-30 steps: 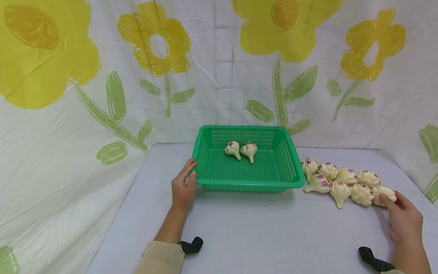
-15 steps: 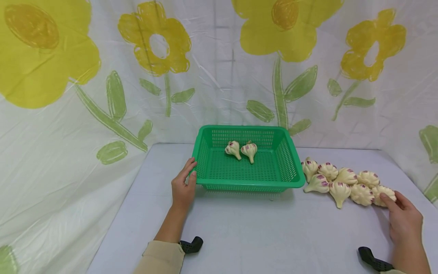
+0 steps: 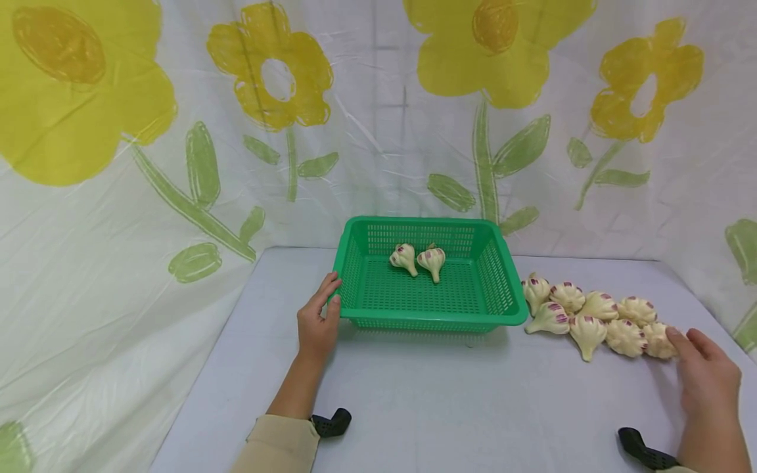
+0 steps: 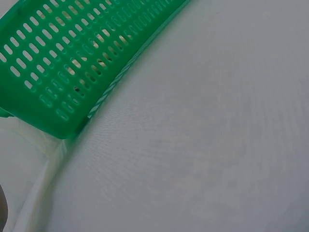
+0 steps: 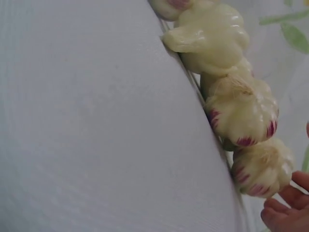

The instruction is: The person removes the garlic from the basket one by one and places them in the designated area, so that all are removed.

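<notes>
In the head view, a green plastic basket (image 3: 432,320) stands at the middle of the table with two garlic bulbs (image 3: 432,263) inside. My left hand (image 3: 318,322) touches the basket's left side, fingers fairly straight. To the right of the basket lie several garlic bulbs (image 3: 587,336) in two rows, pale with purple marks. My right hand (image 3: 706,371) is beside the rightmost front bulb (image 3: 658,340), thumb and fingers spread apart at its right edge. The right wrist view shows fingertips (image 5: 276,209) close to the end bulb (image 5: 263,169); whether they touch is unclear.
A white-covered table (image 3: 449,407) reaches back to a hanging sheet (image 3: 378,164) printed with yellow flowers. Black curved pieces (image 3: 332,423) stick out at both wrists. The nearest row bulbs lie close to the basket's right side.
My right hand has loosened from the rightmost front garlic bulb and shifted slightly right, leaving the bulb in its row. The left hand and basket look unmoved.
</notes>
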Demonstrator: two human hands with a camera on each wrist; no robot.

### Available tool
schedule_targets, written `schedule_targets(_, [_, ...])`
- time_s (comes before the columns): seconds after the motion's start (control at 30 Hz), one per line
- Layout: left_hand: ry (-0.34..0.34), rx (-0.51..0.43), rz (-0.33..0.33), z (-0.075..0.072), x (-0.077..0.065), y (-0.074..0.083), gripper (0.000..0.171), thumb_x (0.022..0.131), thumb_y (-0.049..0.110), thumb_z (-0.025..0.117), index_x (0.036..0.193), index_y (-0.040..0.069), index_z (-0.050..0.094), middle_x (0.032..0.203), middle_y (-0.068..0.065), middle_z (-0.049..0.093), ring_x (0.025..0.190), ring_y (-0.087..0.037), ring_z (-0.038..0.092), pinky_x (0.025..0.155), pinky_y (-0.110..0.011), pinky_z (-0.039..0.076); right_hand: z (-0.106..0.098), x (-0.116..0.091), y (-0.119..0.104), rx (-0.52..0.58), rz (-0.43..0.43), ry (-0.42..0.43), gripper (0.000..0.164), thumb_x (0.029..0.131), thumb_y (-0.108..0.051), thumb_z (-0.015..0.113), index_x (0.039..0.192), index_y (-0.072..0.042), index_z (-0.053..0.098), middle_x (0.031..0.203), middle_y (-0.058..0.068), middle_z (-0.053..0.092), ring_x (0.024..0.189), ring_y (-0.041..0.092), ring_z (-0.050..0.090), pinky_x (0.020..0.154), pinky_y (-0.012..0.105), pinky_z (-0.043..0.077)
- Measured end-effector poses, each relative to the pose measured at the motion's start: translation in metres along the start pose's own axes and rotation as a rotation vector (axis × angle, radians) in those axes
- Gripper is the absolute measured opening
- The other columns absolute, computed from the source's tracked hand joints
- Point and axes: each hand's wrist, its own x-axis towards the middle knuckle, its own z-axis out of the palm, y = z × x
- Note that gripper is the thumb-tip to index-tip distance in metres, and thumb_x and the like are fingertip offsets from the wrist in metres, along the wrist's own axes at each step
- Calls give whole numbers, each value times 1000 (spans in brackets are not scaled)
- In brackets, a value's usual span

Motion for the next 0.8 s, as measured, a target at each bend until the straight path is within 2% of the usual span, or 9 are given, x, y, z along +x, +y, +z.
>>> schedule_targets(0.13, [-3,-5,-2,0,0,1,28,90,-10,55,116,-15,64,126,-31,61,121,-48,56,107,-18,41,0,-10,-10,-86,-38,-3,85,86,-60,61,156,-34,20,164,-11,10,151,11,11,123,40,14])
schedule_targets(0.23, [-4,-8,-4,1,0,-2,28,89,-10,55,116,-16,63,126,-32,61,121,-49,55,107,-18,41,-1,-17,-17,-95,-62,-16,85,86,-60,61,156,-35,18,164,-12,9,152,15,9,122,43,12])
schedule_targets(0.43, [11,-8,-4,5,-7,-26,29,90,-7,56,118,-11,65,128,-27,61,124,-43,56,107,-15,39,6,-31,-34,-133,-116,-11,80,89,-59,57,155,-40,17,164,-12,9,153,17,9,121,48,13])
schedule_targets(0.53, [11,-10,-4,7,-10,-36,30,92,-4,56,120,-7,66,130,-22,62,126,-37,57,107,-16,40,13,-41,-43,-160,-141,-9,78,90,-59,56,155,-41,17,164,-13,9,153,16,8,121,47,16])
schedule_targets(0.67, [2,-23,-7,6,-11,-39,31,93,-1,56,122,-4,66,133,-18,62,127,-33,57,108,-20,42,28,-58,-50,-197,-232,-35,76,92,-56,55,156,-37,20,164,-10,13,153,19,12,120,45,21])
schedule_targets(0.73, [3,-31,-3,6,-11,-38,31,94,1,56,123,-3,66,134,-17,61,128,-32,56,108,-20,41,35,-66,-53,-221,-277,-62,75,92,-55,55,156,-36,21,165,-7,14,153,22,15,119,45,24])
schedule_targets(0.8, [-2,-32,-19,4,-8,-26,30,93,-2,55,122,-6,65,133,-20,61,128,-35,56,108,-20,41,40,-73,-54,-248,-314,-102,74,92,-55,56,155,-37,23,165,-4,16,152,24,18,117,36,28])
